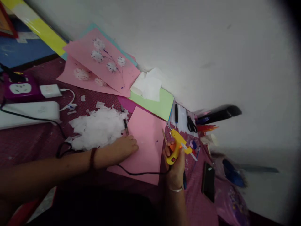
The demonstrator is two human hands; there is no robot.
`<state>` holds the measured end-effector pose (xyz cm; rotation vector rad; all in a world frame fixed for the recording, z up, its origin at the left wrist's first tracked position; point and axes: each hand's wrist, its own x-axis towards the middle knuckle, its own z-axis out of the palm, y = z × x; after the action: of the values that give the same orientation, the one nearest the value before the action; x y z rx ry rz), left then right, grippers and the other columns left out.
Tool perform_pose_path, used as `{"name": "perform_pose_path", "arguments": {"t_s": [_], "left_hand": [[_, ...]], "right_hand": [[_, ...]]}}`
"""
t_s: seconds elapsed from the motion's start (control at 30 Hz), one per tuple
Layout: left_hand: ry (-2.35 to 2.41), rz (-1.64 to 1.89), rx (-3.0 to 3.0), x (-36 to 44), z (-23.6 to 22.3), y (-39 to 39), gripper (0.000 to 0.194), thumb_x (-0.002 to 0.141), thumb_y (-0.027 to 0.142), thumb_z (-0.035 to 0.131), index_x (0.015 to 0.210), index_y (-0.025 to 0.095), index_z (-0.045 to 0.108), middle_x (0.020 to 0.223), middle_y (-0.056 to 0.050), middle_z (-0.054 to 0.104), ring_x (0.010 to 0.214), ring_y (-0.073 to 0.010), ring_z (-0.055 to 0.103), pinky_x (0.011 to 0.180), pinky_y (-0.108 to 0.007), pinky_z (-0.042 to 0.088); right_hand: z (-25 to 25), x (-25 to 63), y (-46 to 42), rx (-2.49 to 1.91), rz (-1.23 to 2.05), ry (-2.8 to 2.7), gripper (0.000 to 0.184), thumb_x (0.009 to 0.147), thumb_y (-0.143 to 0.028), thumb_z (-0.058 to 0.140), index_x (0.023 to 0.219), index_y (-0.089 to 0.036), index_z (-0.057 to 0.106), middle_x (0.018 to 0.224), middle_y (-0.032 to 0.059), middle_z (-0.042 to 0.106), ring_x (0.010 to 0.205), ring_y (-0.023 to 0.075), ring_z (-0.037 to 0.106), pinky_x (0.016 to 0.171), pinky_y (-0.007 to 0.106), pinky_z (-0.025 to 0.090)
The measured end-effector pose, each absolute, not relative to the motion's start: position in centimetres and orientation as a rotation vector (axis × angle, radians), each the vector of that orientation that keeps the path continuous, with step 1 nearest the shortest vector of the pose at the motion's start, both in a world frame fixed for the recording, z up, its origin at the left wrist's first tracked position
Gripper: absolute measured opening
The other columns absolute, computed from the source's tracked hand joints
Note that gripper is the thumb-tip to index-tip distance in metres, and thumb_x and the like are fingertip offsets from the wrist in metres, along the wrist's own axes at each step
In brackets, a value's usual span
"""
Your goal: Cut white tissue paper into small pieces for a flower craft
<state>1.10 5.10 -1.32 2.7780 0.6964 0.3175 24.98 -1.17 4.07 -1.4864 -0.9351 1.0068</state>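
Note:
My right hand [176,172] is wrapped around the handle of a yellow glue gun [179,139], with a clear glue stick poking out of its back. Its nozzle points up and left over the right edge of a pink paper sheet [145,135]. My left hand [123,148] rests palm down on the sheet's left side, its fingers low on the paper. A small dark mark [157,141] shows on the sheet. Beside my left hand lie a heap of torn white paper pieces [96,128] and a dark pen-like tool [126,125]. The gun's black cord [143,173] crosses the sheet's lower part.
Pink sheets with white puffy flowers [108,62] lean at the back. White tissue [151,84] sits on green paper [162,103]. Scissors [191,124] and a phone [208,182] lie on the right. A white power strip [28,114] and purple box [22,88] stand left.

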Motion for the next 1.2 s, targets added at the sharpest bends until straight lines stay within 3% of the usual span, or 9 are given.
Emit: {"name": "perform_pose_path", "arguments": {"t_s": [0.1,0.3,0.37,0.5,0.67,0.77,0.93,1.07,1.2], "left_hand": [[0.683,0.167,2.797,0.9,-1.1,5.6,0.016,0.093,0.004,0.052,0.095,0.015,0.063,0.092,-0.009,0.067,0.084,-0.0206,0.059,0.075,-0.034,0.045],[0.759,-0.052,2.705,0.4,-0.3,6.1,0.021,0.101,0.022,0.046,0.107,0.017,0.065,0.088,-0.006,0.071,0.071,-0.0148,0.06,0.061,-0.027,0.04],[0.751,-0.072,2.706,0.4,0.1,6.0,0.023,0.101,0.023,0.045,0.108,0.016,0.065,0.091,-0.006,0.072,0.073,-0.015,0.061,0.062,-0.026,0.041],[0.752,-0.081,2.753,1.1,1.1,6.0,0.023,0.1,0.021,0.044,0.091,0.014,0.065,0.092,-0.007,0.067,0.078,-0.0165,0.06,0.066,-0.028,0.044],[0.722,0.04,2.798,4.5,1.7,7.5,0.023,0.097,0.01,0.042,0.109,0.012,0.061,0.116,-0.013,0.061,0.1,-0.0205,0.058,0.079,-0.031,0.047],[0.681,-0.07,2.726,6.1,2.0,8.5,0.021,0.091,0.003,0.043,0.095,0.01,0.062,0.103,-0.012,0.063,0.093,-0.0197,0.057,0.079,-0.031,0.046],[0.468,-0.069,2.24,3.2,5.4,6.6,0.019,0.073,-0.002,0.053,0.078,0.015,0.058,0.077,0.001,0.059,0.069,-0.0107,0.052,0.065,-0.022,0.042],[0.204,-0.267,1.902,-0.6,8.4,4.0,0.031,0.064,-0.009,0.049,0.078,0.017,0.058,0.081,0.003,0.061,0.071,-0.0087,0.054,0.065,-0.018,0.043],[0.293,-0.338,1.946,-1.9,9.3,3.8,0.028,0.07,-0.008,0.048,0.076,0.017,0.058,0.083,0.002,0.061,0.071,-0.009,0.054,0.066,-0.018,0.042]], "right_hand": [[2.9,25.7,-0.6,-1.392,1.068,-0.738,0.041,0.093,-0.064,0.043,0.094,-0.026,0.056,0.08,0.0004,0.052,0.054,0.0138,0.037,0.05,0.03,0.032],[1.7,27.0,-0.3,-1.258,1.154,-0.533,0.034,0.092,-0.057,0.049,0.089,-0.025,0.061,0.085,0.002,0.059,0.053,0.0113,0.039,0.05,0.029,0.032],[1.7,27.2,-0.3,-1.242,1.155,-0.513,0.032,0.091,-0.055,0.049,0.088,-0.025,0.062,0.085,0.002,0.06,0.054,0.0113,0.04,0.051,0.029,0.033],[2.0,27.3,-0.4,-1.188,1.154,-0.506,0.031,0.092,-0.053,0.048,0.088,-0.025,0.061,0.085,0.0022,0.061,0.054,0.0112,0.041,0.052,0.029,0.034],[2.2,27.1,-0.3,-1.247,1.141,-0.546,0.033,0.089,-0.056,0.049,0.087,-0.025,0.059,0.085,0.003,0.061,0.053,0.0114,0.038,0.05,0.029,0.035],[2.1,27.1,-0.3,-1.23,1.159,-0.53,0.032,0.087,-0.056,0.051,0.087,-0.025,0.058,0.084,0.0022,0.059,0.054,0.0109,0.038,0.049,0.028,0.035],[1.9,27.4,-0.5,-1.14,1.197,-0.539,0.031,0.087,-0.055,0.056,0.089,-0.024,0.062,0.086,0.0016,0.059,0.053,0.0096,0.04,0.046,0.027,0.032],[1.9,27.4,-0.8,-1.079,1.23,-0.589,0.029,0.088,-0.052,0.059,0.091,-0.024,0.066,0.087,0.0003,0.06,0.055,0.0094,0.043,0.048,0.027,0.034],[2.4,27.1,-1.3,-1.086,1.191,-0.633,0.026,0.094,-0.048,0.055,0.098,-0.025,0.067,0.092,-0.0002,0.06,0.057,0.0096,0.044,0.051,0.027,0.036]]}}
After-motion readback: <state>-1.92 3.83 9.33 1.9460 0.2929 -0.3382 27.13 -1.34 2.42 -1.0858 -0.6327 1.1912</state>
